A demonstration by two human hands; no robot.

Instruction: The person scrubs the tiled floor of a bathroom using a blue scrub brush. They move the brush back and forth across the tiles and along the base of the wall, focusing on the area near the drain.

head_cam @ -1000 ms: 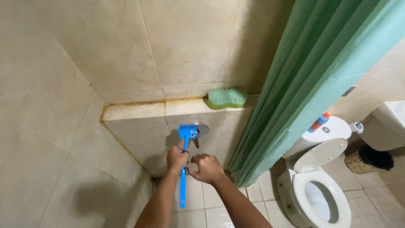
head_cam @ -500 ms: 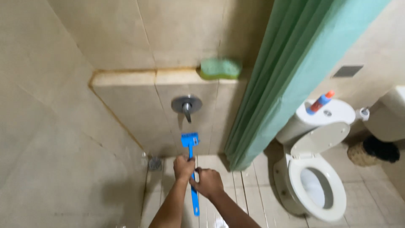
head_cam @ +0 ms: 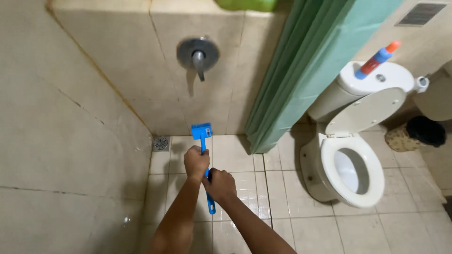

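Both my hands grip a blue long-handled scrub brush (head_cam: 202, 134). My left hand (head_cam: 196, 161) holds the handle higher up, near the brush head. Just below it, my right hand (head_cam: 220, 184) holds the lower part of the handle, whose end sticks out beneath it. The brush head rests against the foot of the tiled wall, where wall meets floor. A metal tap (head_cam: 198, 55) juts from the wall above the brush.
A floor drain (head_cam: 161, 142) sits in the corner left of the brush. A green shower curtain (head_cam: 301, 75) hangs to the right. Beyond it stands a white toilet (head_cam: 351, 164) with raised lid and a blue bottle (head_cam: 376, 59) on its tank. A dark basket (head_cam: 414, 134) sits far right.
The brush has come down the wall from beside the tap to the wall's foot at the floor. Both hands lowered with it, and my view tilted downward.
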